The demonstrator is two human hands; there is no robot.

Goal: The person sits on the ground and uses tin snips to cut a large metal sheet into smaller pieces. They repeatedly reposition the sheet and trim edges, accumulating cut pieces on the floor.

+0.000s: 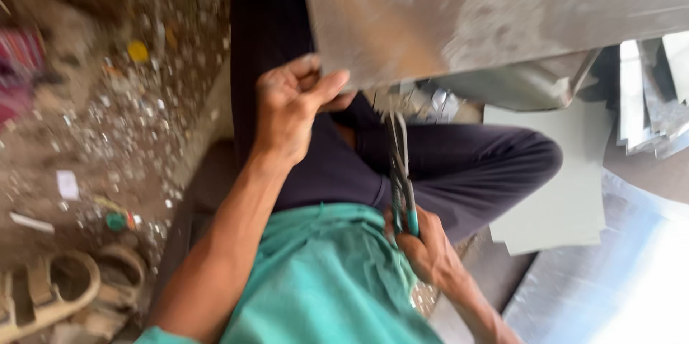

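Snips (pixel 400 172) with green handles sit in the right hand (pixel 425 249), fingers wrapped round the grips, blades pointing up at the lower edge of a metal sheet (pixel 488 7). Left hand (pixel 291 104) pinches that sheet's corner, fingers closed on it. Sandals (pixel 50 290) lie on the littered floor (pixel 122 121).

no packages, labels, signs or screens can be made out here.
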